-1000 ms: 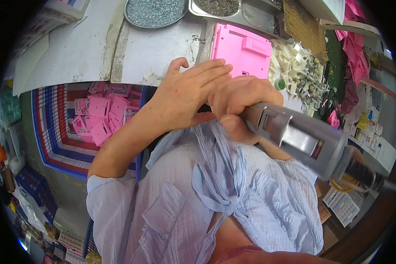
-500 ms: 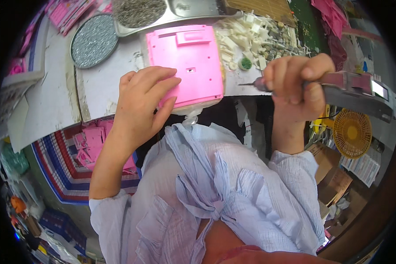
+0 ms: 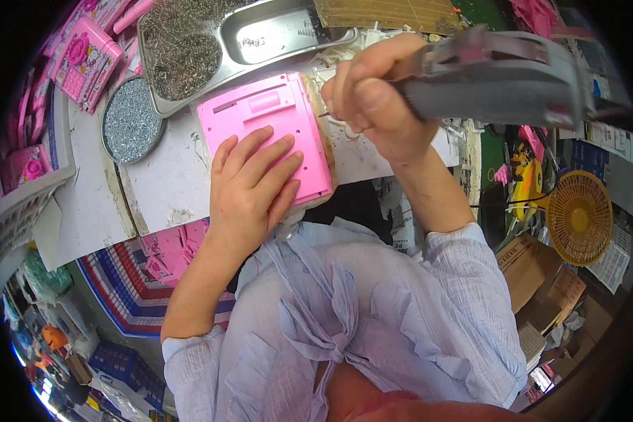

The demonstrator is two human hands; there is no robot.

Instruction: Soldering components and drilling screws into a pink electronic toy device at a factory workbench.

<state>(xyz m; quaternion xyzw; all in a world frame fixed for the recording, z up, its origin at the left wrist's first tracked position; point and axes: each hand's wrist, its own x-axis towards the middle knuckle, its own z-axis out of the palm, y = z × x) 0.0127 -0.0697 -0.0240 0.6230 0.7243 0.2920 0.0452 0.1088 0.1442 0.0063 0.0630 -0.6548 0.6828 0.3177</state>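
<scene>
A pink plastic case [image 3: 316, 162] lies with its flat side up on a padded block [image 3: 323, 130] at the table's front edge. Spread over its lower left part is my left hand [image 3: 250, 186], fingers stretched out and pressing on the surface. My right hand [image 3: 383, 98] is wrapped round a grey electric screwdriver [image 3: 482, 95], which is smeared by motion and held almost level. Its thin bit points left at the case's right edge; whether it touches the case I cannot tell.
Behind the case stands a metal tray [image 3: 235, 76] with loose screws. A round dish [image 3: 105, 133] of small silvery parts sits left of it. Pink toy cases [image 3: 88, 67] pile up at far left. Below the table are a striped bag [image 3: 123, 288] and, rightward, a yellow fan [image 3: 578, 218].
My right hand has brought the screwdriver leftward and up, close to the case. My left hand now lies further over the case. The whole view has shifted, and the case appears more turned.
</scene>
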